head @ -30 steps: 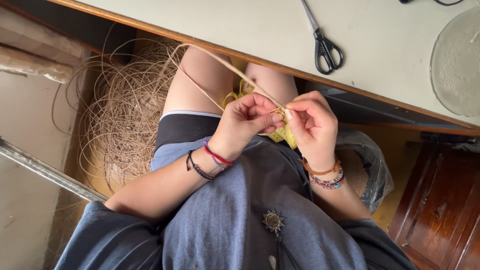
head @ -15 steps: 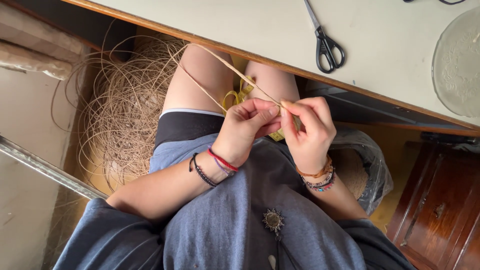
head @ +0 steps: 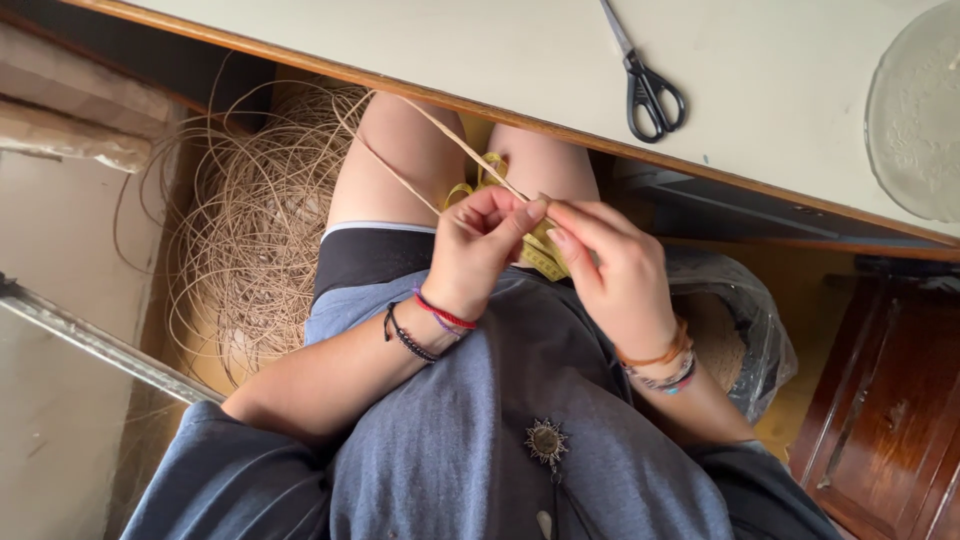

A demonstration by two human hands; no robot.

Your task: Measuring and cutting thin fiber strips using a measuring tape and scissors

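Matt, fibrous cane strand (head: 430, 125); smooth matt tabletop (head: 480, 50) with wood edge; black-handled metal scissors (head: 645, 85); frosted glass plate (head: 920, 115).

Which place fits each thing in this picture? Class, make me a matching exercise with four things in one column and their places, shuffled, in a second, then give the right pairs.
Things:
1. scissors
2. coil of cane
3. yellow tape measure
4. glass plate

Places:
A. on the floor, beside the person's leg
B. at the tabletop's right edge
C. on the person's lap, under the hands
D. on the tabletop, blades pointing away from the person

Pairs: 1-D, 2-A, 3-C, 4-B
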